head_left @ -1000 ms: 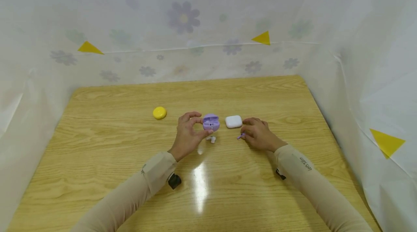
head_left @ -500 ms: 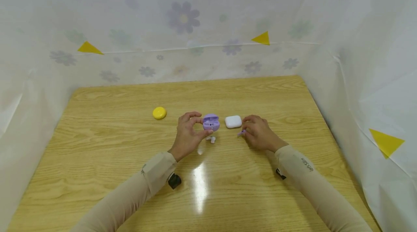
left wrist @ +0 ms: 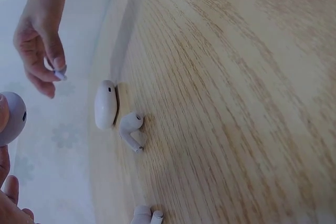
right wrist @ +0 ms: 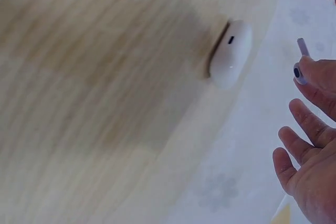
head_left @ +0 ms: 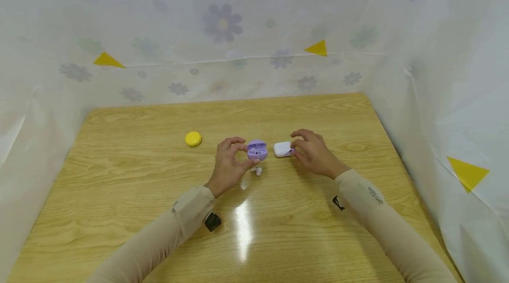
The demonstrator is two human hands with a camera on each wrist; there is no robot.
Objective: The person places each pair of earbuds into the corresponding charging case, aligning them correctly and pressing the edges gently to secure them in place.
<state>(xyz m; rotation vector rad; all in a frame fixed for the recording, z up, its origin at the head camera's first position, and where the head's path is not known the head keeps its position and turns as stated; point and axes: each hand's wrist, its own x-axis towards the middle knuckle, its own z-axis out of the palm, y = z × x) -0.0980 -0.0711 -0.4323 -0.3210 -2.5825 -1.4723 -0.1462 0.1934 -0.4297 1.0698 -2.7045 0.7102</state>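
Note:
My left hand [head_left: 229,164] grips a purple earbud case [head_left: 257,151] between thumb and fingers, its lid raised toward the back. Between thumb and index finger of my right hand [head_left: 314,154] is a purple earbud [head_left: 290,152]; its stem [right wrist: 303,46] sticks out past the thumb in the right wrist view. Closed, the white earbud case [head_left: 281,149] lies on the table, just left of and below the right fingers. Two white earbuds lie on the wood in the left wrist view, one earbud [left wrist: 130,129] near the white case and another earbud [left wrist: 146,215] at the lower edge.
A round yellow case-like object [head_left: 193,139] sits left of the left hand. Behind and beside the wooden table [head_left: 159,212] hangs white flower-patterned sheeting [head_left: 222,22] with yellow triangles on it.
The right hand has lifted the purple earbud off the table and moved it up and left, now in front of the white case. The left hand keeps the purple case in place.

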